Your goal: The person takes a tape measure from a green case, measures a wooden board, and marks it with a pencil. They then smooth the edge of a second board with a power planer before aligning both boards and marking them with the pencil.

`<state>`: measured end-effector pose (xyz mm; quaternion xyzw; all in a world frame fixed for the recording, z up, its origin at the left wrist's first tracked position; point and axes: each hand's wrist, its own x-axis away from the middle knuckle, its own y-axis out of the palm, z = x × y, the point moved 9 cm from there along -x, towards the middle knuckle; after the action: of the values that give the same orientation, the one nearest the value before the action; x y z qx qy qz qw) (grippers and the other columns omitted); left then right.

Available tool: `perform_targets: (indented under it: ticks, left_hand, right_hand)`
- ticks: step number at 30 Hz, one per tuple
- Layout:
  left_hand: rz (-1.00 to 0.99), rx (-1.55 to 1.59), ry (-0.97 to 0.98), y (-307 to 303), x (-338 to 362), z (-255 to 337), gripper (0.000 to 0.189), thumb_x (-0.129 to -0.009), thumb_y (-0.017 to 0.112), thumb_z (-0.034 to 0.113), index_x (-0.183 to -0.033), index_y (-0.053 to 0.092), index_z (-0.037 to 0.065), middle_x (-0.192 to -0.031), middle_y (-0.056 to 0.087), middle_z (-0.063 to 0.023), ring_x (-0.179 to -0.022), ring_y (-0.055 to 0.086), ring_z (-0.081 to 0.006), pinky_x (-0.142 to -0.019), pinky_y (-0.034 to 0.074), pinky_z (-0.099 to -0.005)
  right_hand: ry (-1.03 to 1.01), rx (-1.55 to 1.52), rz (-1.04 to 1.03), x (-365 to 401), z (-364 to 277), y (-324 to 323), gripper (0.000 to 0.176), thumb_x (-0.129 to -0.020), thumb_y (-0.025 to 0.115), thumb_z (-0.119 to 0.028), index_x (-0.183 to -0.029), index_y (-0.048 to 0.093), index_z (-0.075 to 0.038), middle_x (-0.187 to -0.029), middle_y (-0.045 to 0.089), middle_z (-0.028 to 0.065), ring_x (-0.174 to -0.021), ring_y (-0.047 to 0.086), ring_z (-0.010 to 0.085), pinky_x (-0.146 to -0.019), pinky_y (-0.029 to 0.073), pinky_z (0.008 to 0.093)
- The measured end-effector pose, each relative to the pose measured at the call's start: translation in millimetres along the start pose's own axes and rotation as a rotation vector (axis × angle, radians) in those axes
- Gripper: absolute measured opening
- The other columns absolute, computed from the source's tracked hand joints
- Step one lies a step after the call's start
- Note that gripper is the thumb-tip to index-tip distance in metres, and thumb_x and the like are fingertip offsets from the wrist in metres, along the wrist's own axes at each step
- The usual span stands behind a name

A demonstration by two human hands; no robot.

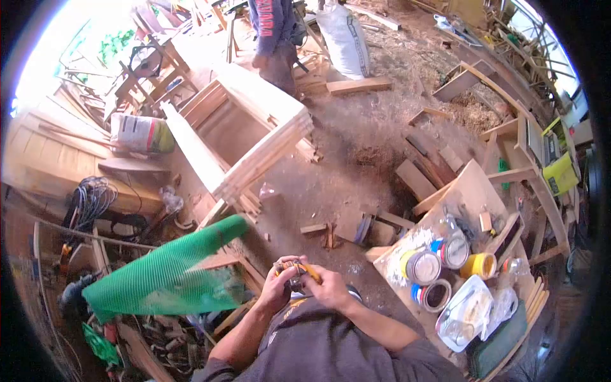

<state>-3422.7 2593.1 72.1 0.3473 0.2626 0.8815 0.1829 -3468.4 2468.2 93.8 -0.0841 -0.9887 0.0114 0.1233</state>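
Yellow object (312,273) in both hands (275,291) (333,290); sweatshirt's letters (264,19) barely legible.

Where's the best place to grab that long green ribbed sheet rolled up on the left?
Probably around the narrow end of the long green ribbed rolled sheet, at the picture's upper right, coming from the brown floor side. That end sticks out free toward the floor and looks tightly rolled, whereas the lower translucent part spreads loose over the clutter.

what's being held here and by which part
A small yellow and dark object, between the left hand and right hand; its gripped part cannot be told.
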Motion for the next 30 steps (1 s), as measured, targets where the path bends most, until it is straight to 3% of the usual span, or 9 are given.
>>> perform_targets:
  ticks: [3,5,8,10,13,19,21,26,30]
  left_hand:
    - [-0.143,-0.264,-0.084,8,-58,23,0.034,-0.093,0.061,0.013,-0.124,0.054,0.001,-0.11,0.065,-0.0081,-0.096,0.064,-0.0188,-0.083,0.053,-0.0338]
    - [-0.335,-0.795,-0.162,17,-99,26,0.027,-0.09,0.068,0.021,-0.11,0.065,0.004,-0.098,0.067,-0.0053,-0.088,0.062,-0.0131,-0.078,0.05,-0.0288]
    - [-0.758,-1.45,-0.284,56,-150,25,0.045,-0.086,0.072,0.037,-0.116,0.063,0.004,-0.083,0.068,-0.0069,-0.08,0.063,-0.0145,-0.073,0.049,-0.0307]
    - [-0.871,-1.366,-0.248,98,-190,45,0.047,-0.085,0.071,0.042,-0.109,0.065,0.003,-0.079,0.068,-0.0097,-0.077,0.064,-0.0189,-0.073,0.049,-0.0336]
    - [-1.008,-1.492,-0.182,136,-271,67,0.045,-0.083,0.072,0.042,-0.106,0.067,0.003,-0.082,0.069,-0.0137,-0.079,0.066,-0.0238,-0.074,0.05,-0.0355]
    - [-1.068,-1.491,-0.211,198,-438,102,0.044,-0.081,0.073,0.037,-0.109,0.065,0.005,-0.095,0.07,-0.019,-0.092,0.069,-0.032,-0.08,0.051,-0.0405]
    - [-1.147,-1.415,-0.129,241,-470,127,0.042,-0.08,0.075,0.035,-0.109,0.065,0.006,-0.094,0.07,-0.0173,-0.091,0.069,-0.0284,-0.08,0.051,-0.0392]
    - [-1.398,-1.304,-0.446,325,-537,165,0.042,-0.081,0.076,0.033,-0.108,0.064,0.003,-0.089,0.068,-0.0074,-0.087,0.062,-0.0165,-0.079,0.049,-0.0341]
    - [-1.633,-1.216,-0.553,347,-624,127,0.041,-0.086,0.07,0.033,-0.109,0.061,0.0,-0.093,0.064,-0.0035,-0.089,0.056,-0.0134,-0.079,0.046,-0.0313]
  right_hand:
    - [0.018,0.059,0.209,-52,-13,-56,0.023,-0.089,0.069,-0.018,-0.105,0.069,-0.002,-0.073,0.064,0.0025,-0.067,0.057,0.0104,-0.062,0.048,0.0279]
    - [0.022,0.081,0.266,-74,-26,-89,0.024,-0.089,0.069,-0.021,-0.105,0.07,-0.003,-0.071,0.069,0.0075,-0.063,0.063,0.0156,-0.061,0.051,0.0304]
    - [-0.082,0.127,0.083,-116,-51,-99,0.029,-0.087,0.07,-0.02,-0.111,0.069,-0.005,-0.08,0.07,0.0095,-0.072,0.065,0.0141,-0.068,0.052,0.0297]
    - [-0.159,0.148,0.031,-153,-49,-105,0.034,-0.085,0.071,-0.018,-0.116,0.067,-0.005,-0.09,0.071,0.0094,-0.081,0.065,0.0125,-0.075,0.052,0.0284]
    - [0.056,0.014,0.083,-220,-24,-141,0.036,-0.085,0.072,-0.019,-0.116,0.067,-0.004,-0.091,0.071,0.0086,-0.083,0.065,0.0127,-0.076,0.052,0.0283]
    - [0.216,0.115,0.299,-360,-52,-230,0.024,-0.083,0.075,-0.021,-0.098,0.067,-0.003,-0.083,0.069,0.0081,-0.074,0.063,0.013,-0.071,0.05,0.03]
    - [0.111,0.346,0.287,-395,-84,-260,0.023,-0.083,0.075,-0.021,-0.096,0.067,-0.004,-0.08,0.067,0.0085,-0.072,0.063,0.0156,-0.072,0.05,0.0307]
    - [-0.008,0.181,0.206,-465,-128,-329,0.021,-0.083,0.074,-0.022,-0.091,0.065,-0.005,-0.077,0.063,0.0088,-0.072,0.061,0.0187,-0.07,0.048,0.0313]
    - [-0.063,0.268,0.169,-515,-136,-402,0.028,-0.079,0.078,-0.024,-0.086,0.059,-0.005,-0.074,0.056,0.0062,-0.069,0.054,0.0165,-0.066,0.044,0.0309]
